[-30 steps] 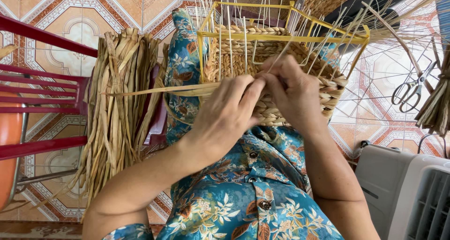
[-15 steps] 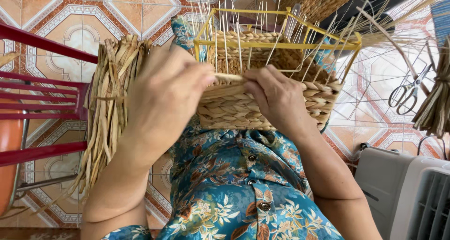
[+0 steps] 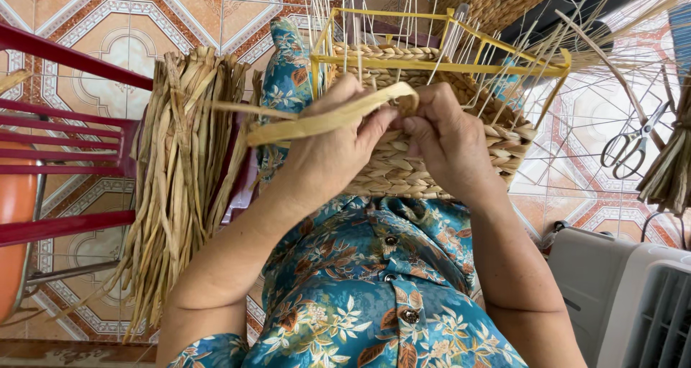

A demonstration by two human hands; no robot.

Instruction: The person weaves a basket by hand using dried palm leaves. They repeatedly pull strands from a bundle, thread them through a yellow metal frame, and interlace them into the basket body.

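no packages, labels, signs or screens show anywhere in this view.
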